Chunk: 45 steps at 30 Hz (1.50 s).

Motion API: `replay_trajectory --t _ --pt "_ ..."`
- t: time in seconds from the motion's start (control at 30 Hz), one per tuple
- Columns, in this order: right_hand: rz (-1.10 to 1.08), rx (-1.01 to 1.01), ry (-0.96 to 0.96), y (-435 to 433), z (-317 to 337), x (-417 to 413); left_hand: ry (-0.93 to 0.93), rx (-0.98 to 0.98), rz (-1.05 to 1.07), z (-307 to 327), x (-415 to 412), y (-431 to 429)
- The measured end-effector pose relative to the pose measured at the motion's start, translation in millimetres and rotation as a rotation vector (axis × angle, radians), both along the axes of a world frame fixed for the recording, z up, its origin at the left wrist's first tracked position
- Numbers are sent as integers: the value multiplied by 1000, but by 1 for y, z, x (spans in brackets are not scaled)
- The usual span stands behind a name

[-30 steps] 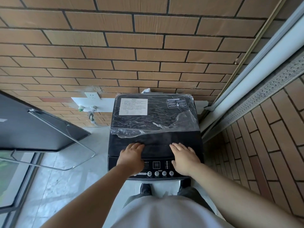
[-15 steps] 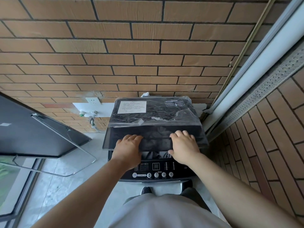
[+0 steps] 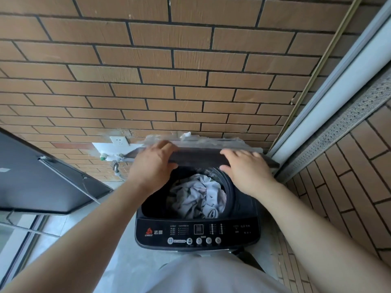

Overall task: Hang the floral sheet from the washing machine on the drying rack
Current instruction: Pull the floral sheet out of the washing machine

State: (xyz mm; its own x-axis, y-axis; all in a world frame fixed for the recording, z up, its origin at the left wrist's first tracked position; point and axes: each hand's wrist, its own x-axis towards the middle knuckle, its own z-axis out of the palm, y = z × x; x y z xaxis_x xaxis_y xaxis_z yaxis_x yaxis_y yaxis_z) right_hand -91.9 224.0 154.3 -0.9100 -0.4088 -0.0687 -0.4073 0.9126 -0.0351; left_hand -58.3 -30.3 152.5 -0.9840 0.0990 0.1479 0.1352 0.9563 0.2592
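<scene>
A black top-loading washing machine (image 3: 197, 232) stands below me against the brick wall. Its folding lid (image 3: 198, 156) is raised and folded back toward the wall. My left hand (image 3: 153, 163) grips the lid's front edge on the left, thumb under it. My right hand (image 3: 246, 167) rests on the lid's edge on the right, fingers spread over the top. Inside the open drum lies a crumpled pale grey-white sheet (image 3: 197, 196); its pattern is hard to make out. No drying rack is in view.
A brick wall (image 3: 169, 81) rises right behind the machine. An open dark window panel (image 3: 42, 176) juts in at the left. A white socket and tap (image 3: 115, 149) sit left of the lid. A sliding-door frame (image 3: 330, 106) runs along the right.
The lid was flat and shut with both hands on it. Both hands have lifted and folded it back toward the wall, and the drum with the sheet now shows.
</scene>
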Motion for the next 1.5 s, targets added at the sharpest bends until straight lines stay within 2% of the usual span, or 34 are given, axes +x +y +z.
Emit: replay_trajectory --t 0.17,0.33,0.4,0.57,0.67,0.83,0.97,1.07,1.13,1.23,1.33,1.5 --pt "-80 -110 439 -9 7 -24 449 34 48 -2 -33 -3" --pt "-107 -105 605 -24 9 -49 592 -39 52 -5 -59 -2" --pt "-138 -87 544 -28 12 -56 540 -77 72 -2 -66 -2" --pt "-171 -38 304 -35 25 -72 265 -110 144 1 -60 10" --pt "-170 31 190 -38 28 -83 168 -125 126 -14 -47 15" --pt "-135 173 44 -39 49 -111 -114 -108 116 -54 -26 12" --pt "-119 95 93 -37 47 -108 -216 -78 151 -82 -12 8" --pt "-22 19 163 -31 6 -80 -298 -83 160 -105 -2 4" --pt "9 36 30 -24 -29 -60 -365 -88 150 -125 7 2" --pt "22 161 -285 -14 -85 -27 -458 -98 143 -158 24 1" --pt "-31 199 -511 -1 -128 8 -515 -52 123 -185 45 4" --pt "-64 252 -724 15 -157 34 -504 44 149 -222 72 1"
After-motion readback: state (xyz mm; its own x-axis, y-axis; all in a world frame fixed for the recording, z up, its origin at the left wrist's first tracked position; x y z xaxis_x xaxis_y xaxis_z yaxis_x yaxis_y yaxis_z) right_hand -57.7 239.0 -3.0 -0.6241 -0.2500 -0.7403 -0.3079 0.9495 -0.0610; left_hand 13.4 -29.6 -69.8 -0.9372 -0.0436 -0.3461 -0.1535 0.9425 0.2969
